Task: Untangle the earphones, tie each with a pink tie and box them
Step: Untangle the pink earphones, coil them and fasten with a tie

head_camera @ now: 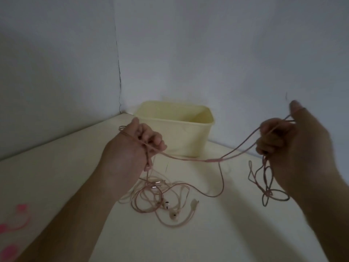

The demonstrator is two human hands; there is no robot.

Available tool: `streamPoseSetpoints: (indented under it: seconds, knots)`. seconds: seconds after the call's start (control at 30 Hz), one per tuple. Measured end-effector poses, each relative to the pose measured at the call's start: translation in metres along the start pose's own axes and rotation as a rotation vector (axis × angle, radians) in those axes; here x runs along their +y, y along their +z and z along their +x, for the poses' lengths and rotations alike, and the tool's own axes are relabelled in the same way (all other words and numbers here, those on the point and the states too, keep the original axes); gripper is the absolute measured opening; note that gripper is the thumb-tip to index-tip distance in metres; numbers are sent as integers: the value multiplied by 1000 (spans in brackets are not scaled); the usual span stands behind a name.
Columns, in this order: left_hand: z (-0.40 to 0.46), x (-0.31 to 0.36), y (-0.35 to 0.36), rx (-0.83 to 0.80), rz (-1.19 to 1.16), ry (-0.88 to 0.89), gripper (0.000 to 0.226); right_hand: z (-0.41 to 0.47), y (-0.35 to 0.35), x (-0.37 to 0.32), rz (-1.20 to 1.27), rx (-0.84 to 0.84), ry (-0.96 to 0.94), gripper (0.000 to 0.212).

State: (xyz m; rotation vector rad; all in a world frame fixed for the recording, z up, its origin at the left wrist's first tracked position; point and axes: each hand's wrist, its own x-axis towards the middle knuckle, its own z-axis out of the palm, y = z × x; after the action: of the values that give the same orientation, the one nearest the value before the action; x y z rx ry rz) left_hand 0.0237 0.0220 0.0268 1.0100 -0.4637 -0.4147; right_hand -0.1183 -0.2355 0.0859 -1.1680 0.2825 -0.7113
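A pink earphone cable [211, 160] stretches in the air between my two hands. My left hand [139, 146] is closed on one end, with the cable wrapped across the back of the hand. My right hand [294, 140] is closed on the other end, and loose loops [268, 184] hang below it. More tangled pink earphones [160, 197] lie on the table between my arms, with two earbuds [170, 209] and a plug showing. A pale yellow box [181, 127] stands open behind the hands. Pink ties [17, 220] lie at the far left edge.
The cream table [56, 167] sits in a corner between two grey walls [188, 53]. The box stands close to that corner.
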Motion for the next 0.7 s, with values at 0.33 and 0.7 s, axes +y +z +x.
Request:
streamPoseSetpoints:
  seconds: [0.33,0.7]
  knots:
    - [-7,-2,16,-89,-411,70,42,-23,19,21,-263,-204,77,62]
    - [-11,-11,21,-136,-310,-24,36,-21,19,27,-436,-298,138,52]
